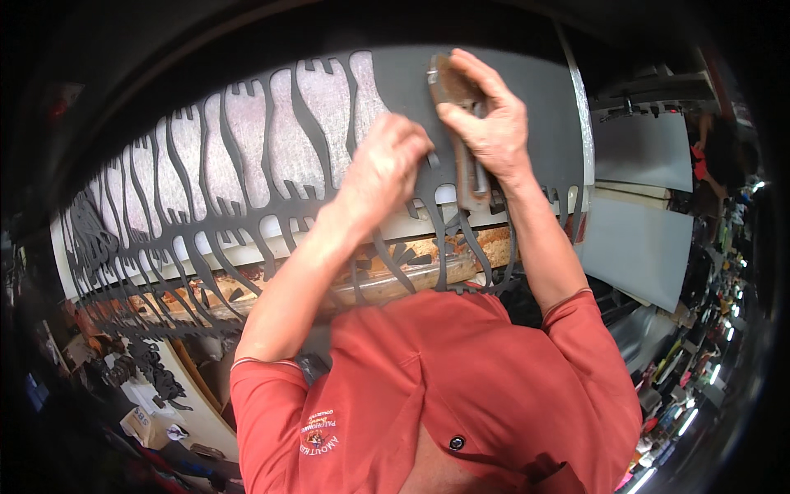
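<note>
My right hand (498,128) grips a long, narrow, rusty metal cutting die (471,185), its thumb and fingers spread around the far end. The die stands on a dark grey sheet (547,115), next to its uncut part. To the left, my left hand (385,160) is slightly blurred, with its fingers curled together above the sheet. A small dark bit shows at its fingertips, but I cannot make out whether it is held. Left of that hand, the sheet has rows of curved, notched openings that show a pale, scratched board (247,136).
Thin strips of the cut sheet (473,247) hang over the near edge, in front of a worn, brownish ledge (420,276) with dark scraps. Pale grey flat sheets (642,247) lie at the right. Black offcuts (156,375) sit at the lower left.
</note>
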Available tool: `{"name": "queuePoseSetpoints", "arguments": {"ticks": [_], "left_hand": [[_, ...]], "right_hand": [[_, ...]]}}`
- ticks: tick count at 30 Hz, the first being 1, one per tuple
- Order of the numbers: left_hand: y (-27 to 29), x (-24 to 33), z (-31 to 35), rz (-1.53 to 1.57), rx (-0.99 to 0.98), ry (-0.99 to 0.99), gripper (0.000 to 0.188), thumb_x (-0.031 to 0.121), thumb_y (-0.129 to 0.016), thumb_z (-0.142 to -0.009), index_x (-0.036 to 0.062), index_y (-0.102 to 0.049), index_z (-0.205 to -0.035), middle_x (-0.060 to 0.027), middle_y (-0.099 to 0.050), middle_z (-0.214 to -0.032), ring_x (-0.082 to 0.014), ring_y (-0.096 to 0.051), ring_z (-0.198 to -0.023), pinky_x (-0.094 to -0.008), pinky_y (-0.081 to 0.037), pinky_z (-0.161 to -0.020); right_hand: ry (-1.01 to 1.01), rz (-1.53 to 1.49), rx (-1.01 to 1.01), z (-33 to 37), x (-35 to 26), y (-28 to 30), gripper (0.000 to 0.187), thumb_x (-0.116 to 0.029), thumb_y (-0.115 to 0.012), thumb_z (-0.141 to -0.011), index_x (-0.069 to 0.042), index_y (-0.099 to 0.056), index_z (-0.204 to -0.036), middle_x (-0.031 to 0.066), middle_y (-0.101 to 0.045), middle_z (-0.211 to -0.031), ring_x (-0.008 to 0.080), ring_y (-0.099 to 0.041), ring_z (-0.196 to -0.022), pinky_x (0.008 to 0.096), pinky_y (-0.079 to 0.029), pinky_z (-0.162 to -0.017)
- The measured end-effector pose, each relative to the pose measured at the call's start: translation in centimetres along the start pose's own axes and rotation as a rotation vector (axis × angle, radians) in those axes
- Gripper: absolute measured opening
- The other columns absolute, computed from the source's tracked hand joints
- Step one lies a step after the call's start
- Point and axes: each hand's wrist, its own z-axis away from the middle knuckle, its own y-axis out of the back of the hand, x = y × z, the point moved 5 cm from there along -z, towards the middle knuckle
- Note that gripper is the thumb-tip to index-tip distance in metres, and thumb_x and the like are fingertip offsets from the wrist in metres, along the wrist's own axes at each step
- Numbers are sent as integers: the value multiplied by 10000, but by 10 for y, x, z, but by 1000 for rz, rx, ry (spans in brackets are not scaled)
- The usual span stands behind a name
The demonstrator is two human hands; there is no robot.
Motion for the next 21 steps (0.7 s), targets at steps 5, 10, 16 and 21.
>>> {"name": "queuePoseSetpoints", "arguments": {"ticks": [5, 10, 16, 21], "left_hand": [[5, 70, 47, 377, -292, -46, 217, -37, -757, -824, 20, -725, -1030, -122, -699, -1046, -327, -690, -963, -412, -611, -842], [29, 51, 45, 187, -1, 76, 395, 27, -795, -872, -1, -695, -1253, -187, -693, -1269, -400, -684, -1159, -457, -582, -988], [37, 27, 43, 86, -67, 137, 245, 1, -808, -871, -12, -695, -1088, -187, -721, -1130, -365, -703, -1054, -444, -573, -905], [29, 28, 60, 228, 110, 112, 191, 0, -837, -838, 35, -658, -895, -104, -692, -874, -291, -650, -762, -395, -538, -691]], "right_hand": [[44, -103, 1, -8, -22, 19, 552, -95, -840, -812, -37, -727, -1349, 119, -643, -1491, 231, -644, -1332, 364, -506, -1159], [171, 78, -85, -21, -29, -8, 551, -160, -813, -788, -87, -750, -1331, 107, -648, -1484, 258, -658, -1321, 384, -525, -1133], [126, 258, -116, -34, -8, -47, 552, -96, -784, -797, -73, -738, -1346, 104, -649, -1484, 236, -624, -1363, 367, -504, -1141], [194, 310, -82, -40, -3, -56, 566, -189, -784, -753, -100, -747, -1310, 154, -647, -1461, 337, -617, -1359, 431, -523, -1130]]}}
